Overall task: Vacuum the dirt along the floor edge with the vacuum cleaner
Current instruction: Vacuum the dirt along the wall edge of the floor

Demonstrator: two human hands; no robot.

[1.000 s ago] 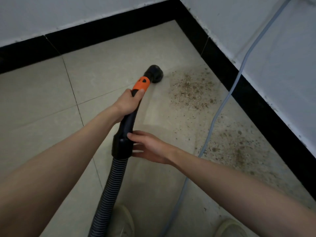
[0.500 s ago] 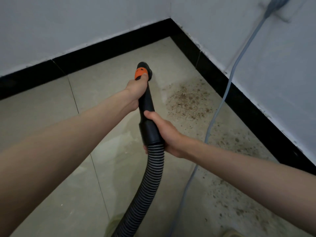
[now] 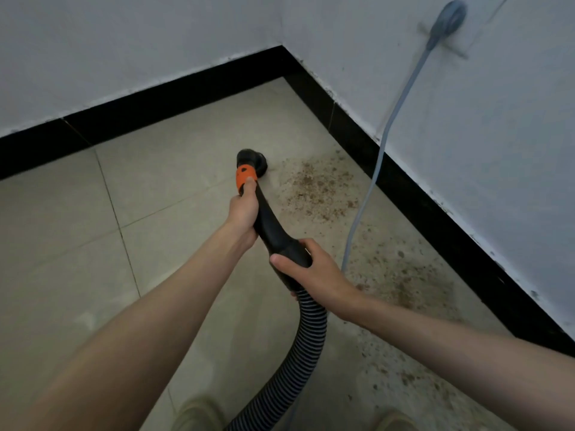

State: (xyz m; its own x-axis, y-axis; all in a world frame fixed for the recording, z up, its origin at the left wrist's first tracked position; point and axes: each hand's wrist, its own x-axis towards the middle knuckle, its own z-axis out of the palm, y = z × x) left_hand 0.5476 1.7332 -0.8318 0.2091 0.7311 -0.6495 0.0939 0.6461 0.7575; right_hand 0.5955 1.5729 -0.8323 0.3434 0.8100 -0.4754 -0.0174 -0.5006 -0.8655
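Dirt (image 3: 320, 189) lies by the black skirting on the right, just beside the nozzle (image 3: 250, 158), w/ more nearer you, so w/ left hand (image 3: 244, 213) gripping the wand and right hand (image 3: 314, 272) clasping the hose cuff, sweep rightward slowly, head flat.

Room corner, upper centre of frame. Two pale grey-white walls (image 3: 130, 48) w/ black skirting (image 3: 174, 101) along the base. Beige floor tiles (image 3: 62, 231) w/ thin grout lines at left. Upper right: round grey plug (image 3: 448, 18) on the wall, blurred; grey cable (image 3: 378, 169) hangs from it to the floor. Dim, even light.
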